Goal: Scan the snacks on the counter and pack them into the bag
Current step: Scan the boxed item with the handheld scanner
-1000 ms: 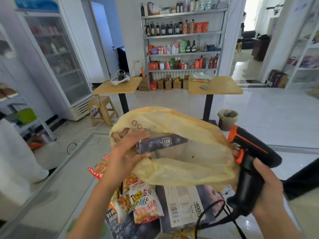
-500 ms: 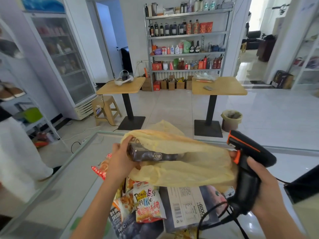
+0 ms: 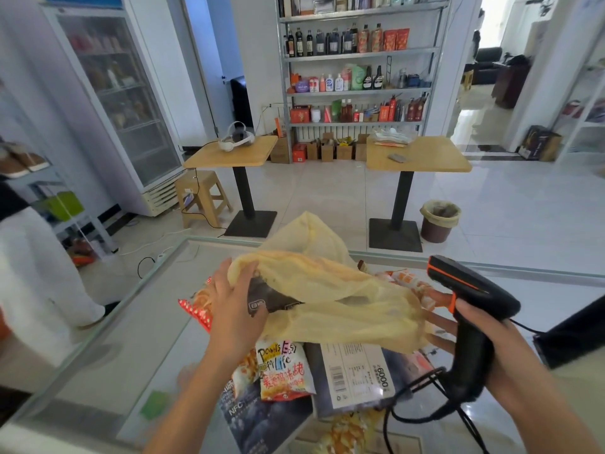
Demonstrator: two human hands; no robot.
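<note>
The yellow plastic bag (image 3: 330,296) hangs over the glass worktop (image 3: 108,339) at the centre of the view, its mouth turned toward 9 o'clock. The left hand (image 3: 234,309) pinches the bag's rim with its fingers closed around the film, and its palm presses against a dark box (image 3: 266,298) that sits half inside the mouth, one end still showing. The right hand (image 3: 491,342) at 3 o'clock has its grip wrapped around the handle of a black and orange barcode scanner (image 3: 471,309), whose head points toward 9 o'clock; some fingers of the same hand stretch out against the far end of the bag, though whether they hold it cannot be told. The scanner's cable (image 3: 409,398) loops down at 5 o'clock. Beneath the bag, at 6 o'clock, snacks lie in a heap on the worktop: a white and orange snack packet (image 3: 283,371), a white-labelled carton (image 3: 357,371) just beside it, and a dark pouch marked NFC (image 3: 258,417) under both. A red snack packet (image 3: 196,309) peeks out at 9 o'clock, behind the left wrist.
</note>
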